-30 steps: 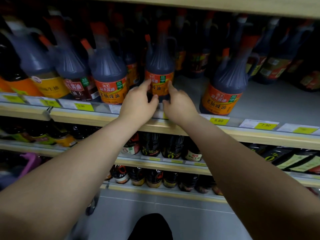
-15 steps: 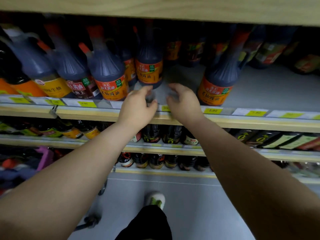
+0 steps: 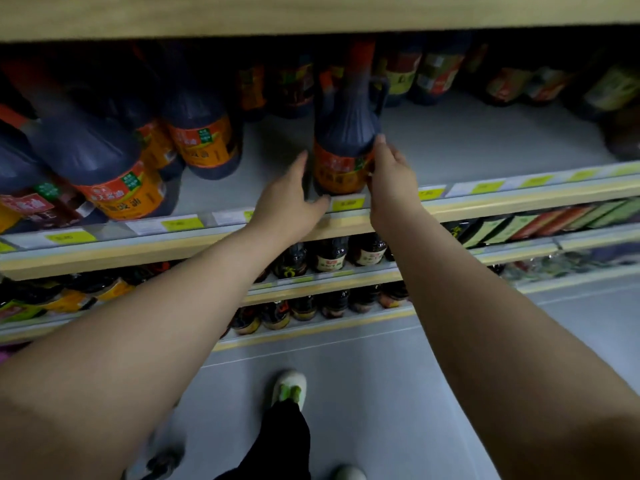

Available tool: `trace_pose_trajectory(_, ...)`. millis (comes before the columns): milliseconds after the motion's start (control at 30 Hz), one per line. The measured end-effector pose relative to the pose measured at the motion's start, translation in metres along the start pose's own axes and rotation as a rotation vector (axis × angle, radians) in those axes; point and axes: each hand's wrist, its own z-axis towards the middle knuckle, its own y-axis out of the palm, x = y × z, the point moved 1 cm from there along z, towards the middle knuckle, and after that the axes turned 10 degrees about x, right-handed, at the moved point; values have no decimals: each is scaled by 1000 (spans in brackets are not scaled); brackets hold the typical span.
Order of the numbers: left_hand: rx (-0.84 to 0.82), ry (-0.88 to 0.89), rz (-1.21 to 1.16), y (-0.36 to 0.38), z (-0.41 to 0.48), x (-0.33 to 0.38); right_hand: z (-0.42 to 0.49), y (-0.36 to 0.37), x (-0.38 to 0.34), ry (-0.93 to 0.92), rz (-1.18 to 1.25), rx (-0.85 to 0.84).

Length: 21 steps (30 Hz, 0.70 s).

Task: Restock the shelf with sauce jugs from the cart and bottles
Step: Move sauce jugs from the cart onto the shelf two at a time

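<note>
The sauce jug was dark, smooth plastic with a ribbed shoulder and a faint sheen, wrapped in a glossy orange label, as were the jugs to its left. The shelf board under it was smooth, matt grey, while its front edge and the board above looked like pale matt wood, with yellow paper price tags in a shiny clear plastic strip. Nearer, the grey floor was smooth with a dull sheen, the trouser leg matt black cloth, and the shoe a pale, soft-looking fabric.
</note>
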Motion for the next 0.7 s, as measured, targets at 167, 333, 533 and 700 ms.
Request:
trace_pose_trajectory(167, 11, 34, -51, 9, 4, -2, -2, 6, 2, -2, 38, -18)
trace_pose_trajectory(333, 48, 20, -91, -4, -3, -20, -14, 21, 1, -22, -9, -83)
trace_pose_trajectory(533, 173, -18, 1, -37, -20, -47, -38, 57, 4, -58, -109, -199)
trace_pose_trajectory(700, 298, -68, 48, -62, -32, -71, -58, 89, 7, -80, -170, -282)
